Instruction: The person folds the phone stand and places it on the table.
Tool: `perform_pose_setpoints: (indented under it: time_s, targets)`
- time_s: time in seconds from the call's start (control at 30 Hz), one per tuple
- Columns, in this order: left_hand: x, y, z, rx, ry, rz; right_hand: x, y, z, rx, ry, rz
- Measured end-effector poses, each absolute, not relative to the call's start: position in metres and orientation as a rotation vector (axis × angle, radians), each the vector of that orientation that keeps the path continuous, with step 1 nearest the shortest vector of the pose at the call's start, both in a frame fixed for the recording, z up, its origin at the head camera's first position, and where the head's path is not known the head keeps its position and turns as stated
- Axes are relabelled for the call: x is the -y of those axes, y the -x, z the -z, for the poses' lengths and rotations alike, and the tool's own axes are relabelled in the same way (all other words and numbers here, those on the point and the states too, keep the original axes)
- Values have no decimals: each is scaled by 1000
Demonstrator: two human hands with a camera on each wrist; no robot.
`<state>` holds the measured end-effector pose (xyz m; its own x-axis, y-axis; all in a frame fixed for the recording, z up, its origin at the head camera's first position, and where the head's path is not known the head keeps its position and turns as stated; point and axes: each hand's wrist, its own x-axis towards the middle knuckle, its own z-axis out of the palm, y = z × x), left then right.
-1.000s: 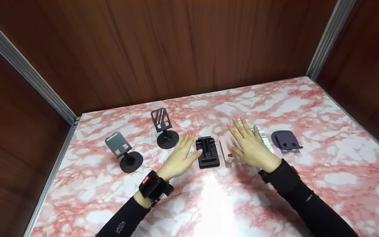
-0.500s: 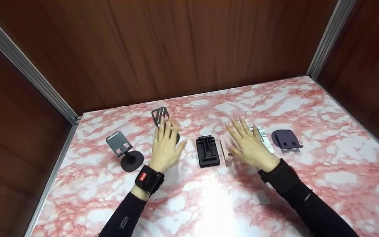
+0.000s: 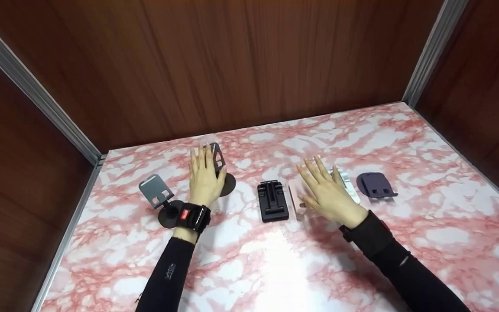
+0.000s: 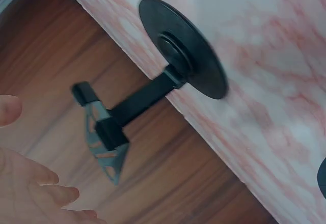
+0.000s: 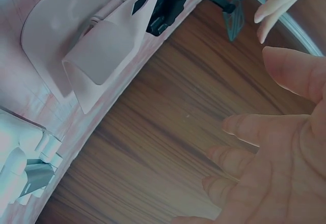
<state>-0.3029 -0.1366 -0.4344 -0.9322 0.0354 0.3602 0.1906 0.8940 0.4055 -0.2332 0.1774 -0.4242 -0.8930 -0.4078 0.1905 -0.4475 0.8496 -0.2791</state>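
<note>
My left hand [image 3: 205,182], fingers straight, hovers over a black phone stand [image 3: 228,183] with a slotted plate and partly covers it in the head view. The left wrist view shows that phone stand [image 4: 186,51] on its round base, apart from the fingers. My right hand [image 3: 329,195] is spread above a pink phone stand [image 3: 296,199] and a white phone stand [image 3: 348,184], both partly hidden beneath it. In the right wrist view the pink stand [image 5: 102,51] and white stand [image 5: 30,163] lie near the palm, untouched. Neither hand holds anything.
A folded black phone stand [image 3: 273,201] lies between the hands. A grey phone stand [image 3: 156,190] on a round base stands at the left, its base partly behind my left wrist. At the right is a purple phone stand [image 3: 376,185]. Wood-grain walls [image 3: 249,65] enclose the marbled table [image 3: 444,234].
My left hand has moved left, from beside the folded black stand to over the slotted black stand. The right hand has stayed nearly still, and the stands remain where they were.
</note>
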Motion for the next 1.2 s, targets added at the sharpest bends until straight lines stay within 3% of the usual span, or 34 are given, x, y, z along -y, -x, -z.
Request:
perform_pose_setpoints:
  time_s: [0.4,0.9,1.2]
  targets:
    - [146,330,437,2556,156,870,-178,233,426,2896,-675,-507]
    - [158,348,445,2457,-196,1527,-177,233,427,2894,-688,-513]
    - [159,351,447,2418,-235,1560,-177,233,428,2902,-695,-529]
